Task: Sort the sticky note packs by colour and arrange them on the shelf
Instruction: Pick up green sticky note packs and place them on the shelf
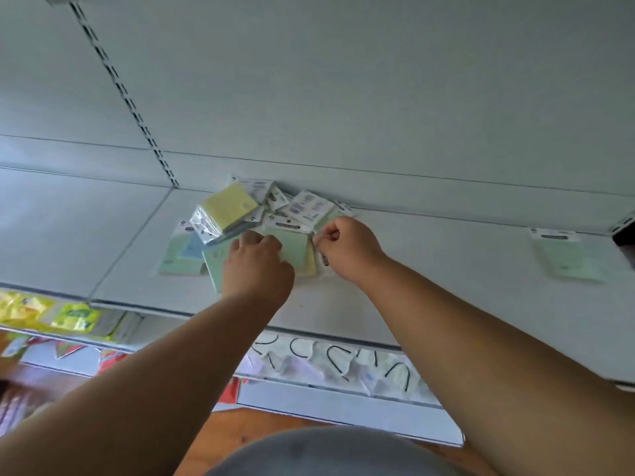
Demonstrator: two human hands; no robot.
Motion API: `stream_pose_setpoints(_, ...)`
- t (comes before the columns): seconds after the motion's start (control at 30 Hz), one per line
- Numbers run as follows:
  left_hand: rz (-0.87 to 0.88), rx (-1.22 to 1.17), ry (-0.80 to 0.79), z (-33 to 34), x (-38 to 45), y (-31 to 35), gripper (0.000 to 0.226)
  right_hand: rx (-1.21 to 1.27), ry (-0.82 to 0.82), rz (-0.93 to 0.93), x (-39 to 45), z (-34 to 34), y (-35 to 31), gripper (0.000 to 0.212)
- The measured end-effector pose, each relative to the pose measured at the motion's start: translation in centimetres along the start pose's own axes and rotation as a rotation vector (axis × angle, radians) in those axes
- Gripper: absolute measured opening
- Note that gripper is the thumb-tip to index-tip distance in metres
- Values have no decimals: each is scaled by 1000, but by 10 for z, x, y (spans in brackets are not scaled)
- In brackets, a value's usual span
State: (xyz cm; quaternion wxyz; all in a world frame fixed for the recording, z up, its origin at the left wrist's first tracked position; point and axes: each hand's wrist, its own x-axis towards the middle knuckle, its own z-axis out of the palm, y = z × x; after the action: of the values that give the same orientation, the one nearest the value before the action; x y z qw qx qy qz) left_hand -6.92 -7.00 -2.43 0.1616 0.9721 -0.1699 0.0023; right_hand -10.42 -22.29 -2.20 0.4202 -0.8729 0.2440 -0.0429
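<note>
From the head view, both hands reach into a jumbled heap of sticky note packs [254,231] lying at the back of a white shelf [429,269], against the rear panel. The left hand [256,266] lies knuckles-up on a green pack [292,245] near the front of the heap, its fingers curled over the pack's near edge, so its grip seems to be taking hold of that pack. The right hand [347,249] has its fingers bent together at the top corner of the same part of the heap, apparently pinching a pack's clear wrapper, though which pack I cannot tell. One lone green pack [567,257] lies flat, well apart to the right on the same shelf. I judge that sorting is at an early stage: the step in hand is pulling a green pack free of the heap. The next move calls for lifting it clear without dragging its neighbours, then carrying it over to the lone green one. Counted: two hands, one heap, one pack set apart; in the heap a yellow pack [228,207] on top, several green, at least one blue [192,247], the exact total hidden by overlap.
</note>
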Motion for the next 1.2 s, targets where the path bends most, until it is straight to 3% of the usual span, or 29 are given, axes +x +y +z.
stream_pose_setpoints(0.17, 24, 7, -13, -1, 11, -13, 37, 195, 15, 246, 15, 39, -25, 24)
stream_pose_setpoints(0.23, -15, -111, -27, -1, 14, -15, 39, 315, 47, 312, 22, 46, -25, 39)
stream_pose_setpoints(0.3, -11, -282, 24, -1, 16, -21, 40, 431, 88, 343, 22, 46, -24, 47)
stream_pose_setpoints(0.4, 111, -472, 67, -5, 13, -25, 38, 638, 129, 344, 16, 34, -27, 28)
stream_pose_setpoints(0.47, 199, -515, 49, -4, 12, -22, 40, 708, 165, 316, 15, 22, -19, 44)
stream_pose_setpoints(0.57, 317, -548, -12, 3, 11, -5, 46, 699, 259, 260, 6, -6, 1, 51)
stream_pose_setpoints(0.67, 374, -548, -81, 15, 8, 28, 46, 503, 403, 209, -6, -41, 28, 51)
stream_pose_setpoints(0.77, 440, -545, -106, 29, 2, 77, 40, 543, 480, 330, -16, -84, 61, 52)
stream_pose_setpoints(0.9, 542, -488, -131, 48, -14, 156, 31, 874, 470, 515, -32, -151, 117, 16)
stream_pose_setpoints(1.03, 541, -517, -203, 78, -29, 243, 30, 745, 496, 489, -36, -221, 181, 14)
stream_pose_setpoints(1.2, 480, -460, -266, 110, -41, 334, 32, 339, 471, 448, -24, -294, 244, 12)
